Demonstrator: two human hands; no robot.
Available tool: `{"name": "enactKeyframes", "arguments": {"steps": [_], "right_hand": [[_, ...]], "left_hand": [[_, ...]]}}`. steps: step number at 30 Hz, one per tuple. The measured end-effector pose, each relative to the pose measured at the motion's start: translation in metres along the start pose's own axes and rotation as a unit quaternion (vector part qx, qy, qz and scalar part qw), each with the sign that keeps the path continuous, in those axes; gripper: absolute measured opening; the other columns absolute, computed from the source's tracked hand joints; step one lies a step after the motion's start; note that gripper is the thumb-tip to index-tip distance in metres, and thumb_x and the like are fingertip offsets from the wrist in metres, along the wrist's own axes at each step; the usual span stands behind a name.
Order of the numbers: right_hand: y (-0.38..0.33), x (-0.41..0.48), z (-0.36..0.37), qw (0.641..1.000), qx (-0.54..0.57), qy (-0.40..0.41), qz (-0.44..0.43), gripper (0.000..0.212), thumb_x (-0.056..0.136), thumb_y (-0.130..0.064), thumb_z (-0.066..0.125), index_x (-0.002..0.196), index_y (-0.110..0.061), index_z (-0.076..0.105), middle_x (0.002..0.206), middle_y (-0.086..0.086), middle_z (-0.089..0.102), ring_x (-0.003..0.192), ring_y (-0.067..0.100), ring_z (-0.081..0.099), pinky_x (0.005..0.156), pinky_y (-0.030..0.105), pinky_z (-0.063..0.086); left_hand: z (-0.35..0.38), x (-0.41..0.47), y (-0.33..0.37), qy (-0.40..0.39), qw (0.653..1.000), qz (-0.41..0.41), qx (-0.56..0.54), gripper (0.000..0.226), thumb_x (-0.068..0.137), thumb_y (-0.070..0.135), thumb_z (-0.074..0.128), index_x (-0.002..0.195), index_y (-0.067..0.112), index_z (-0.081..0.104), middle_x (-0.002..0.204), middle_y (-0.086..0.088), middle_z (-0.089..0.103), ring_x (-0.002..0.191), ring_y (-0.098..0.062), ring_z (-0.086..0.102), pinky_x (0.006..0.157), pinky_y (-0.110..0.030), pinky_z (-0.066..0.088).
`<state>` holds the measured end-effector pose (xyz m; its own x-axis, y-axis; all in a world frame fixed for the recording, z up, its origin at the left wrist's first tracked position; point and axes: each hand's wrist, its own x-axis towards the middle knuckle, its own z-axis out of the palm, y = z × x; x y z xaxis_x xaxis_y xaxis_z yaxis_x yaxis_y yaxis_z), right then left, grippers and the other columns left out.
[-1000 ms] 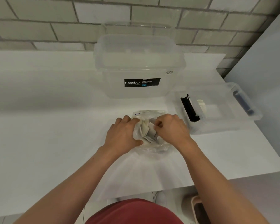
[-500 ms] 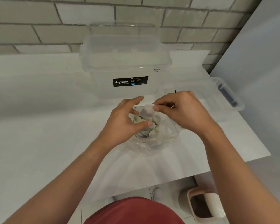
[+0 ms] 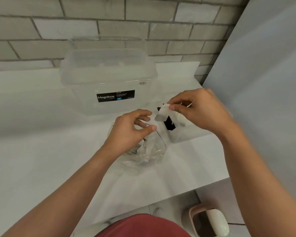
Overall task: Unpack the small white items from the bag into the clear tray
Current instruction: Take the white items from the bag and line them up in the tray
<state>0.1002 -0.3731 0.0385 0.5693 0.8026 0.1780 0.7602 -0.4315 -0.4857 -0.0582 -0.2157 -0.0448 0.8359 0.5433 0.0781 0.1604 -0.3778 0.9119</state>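
head view: the right hand (image 3: 200,112), right of centre in the frame, pinches a small white item (image 3: 163,113) between thumb and forefinger at its top edge, the other fingers curled behind. the item hangs down and to the left from the fingertips, tilted, clear of the table (image 3: 41,151), in front of the left end of the tray (image 3: 186,136). the tray sits on the table under and behind that hand, mostly hidden by it; a black part (image 3: 169,124) and a pale round thing (image 3: 181,120) show inside. whether the item is over the tray or just short of its wall cannot be told. the left hand (image 3: 128,130), just left of the item and apart from it, has its fingers curled and its thumb tip on the rim of the bag (image 3: 149,151), holding the mouth up; the bag lies crumpled on the table below the hand, with more pale things dimly showing through the plastic. behind, in the upper middle of the frame, stands a lidded clear box (image 3: 108,79) with a black label, against a brick wall (image 3: 161,31). a bin (image 3: 208,221) shows on the floor at the lower right. half a second ago the right hand held the item right over the bag's mouth, touching the left fingers; now it has carried it up and to the right, out of the bag and towards the tray, while the left hand has stayed at the bag's rim.
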Motion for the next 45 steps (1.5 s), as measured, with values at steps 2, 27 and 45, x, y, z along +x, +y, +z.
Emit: {"name": "enactKeyframes", "arguments": {"steps": [2, 27, 45], "right_hand": [[0.02, 0.003, -0.018, 0.998, -0.014, 0.054, 0.023, 0.009, 0.094, -0.032, 0.072, 0.098, -0.033, 0.079, 0.087, -0.017, 0.074, 0.081, 0.0, 0.064, 0.063, 0.002, 0.04], [0.181, 0.083, 0.057, 0.957, -0.199, -0.208, 0.037, 0.004, 0.085, -0.03, 0.077, 0.089, -0.031, 0.077, 0.098, -0.006, 0.073, 0.083, 0.02, 0.066, 0.077, 0.038, 0.059], [0.007, -0.012, 0.061, 0.976, 0.203, -0.075, -0.016, 0.006, 0.088, -0.027, 0.078, 0.094, -0.029, 0.079, 0.083, -0.018, 0.074, 0.079, 0.001, 0.069, 0.072, 0.015, 0.053]], "left_hand": [[0.015, 0.005, 0.004, 0.007, 0.998, 0.035, 0.047, 0.034, 0.079, 0.04, 0.082, 0.111, 0.036, 0.07, 0.103, 0.019, 0.07, 0.093, 0.003, 0.065, 0.076, -0.017, 0.048], [0.113, 0.021, 0.006, 0.036, 0.95, 0.151, 0.272, 0.016, 0.093, 0.029, 0.07, 0.106, 0.025, 0.077, 0.115, 0.01, 0.07, 0.103, -0.013, 0.066, 0.076, -0.029, 0.055], [-0.021, -0.042, -0.056, 0.194, 0.916, -0.028, 0.351, 0.02, 0.074, 0.033, 0.087, 0.09, 0.027, 0.077, 0.132, -0.006, 0.055, 0.125, -0.034, 0.04, 0.086, -0.046, 0.05]]}}
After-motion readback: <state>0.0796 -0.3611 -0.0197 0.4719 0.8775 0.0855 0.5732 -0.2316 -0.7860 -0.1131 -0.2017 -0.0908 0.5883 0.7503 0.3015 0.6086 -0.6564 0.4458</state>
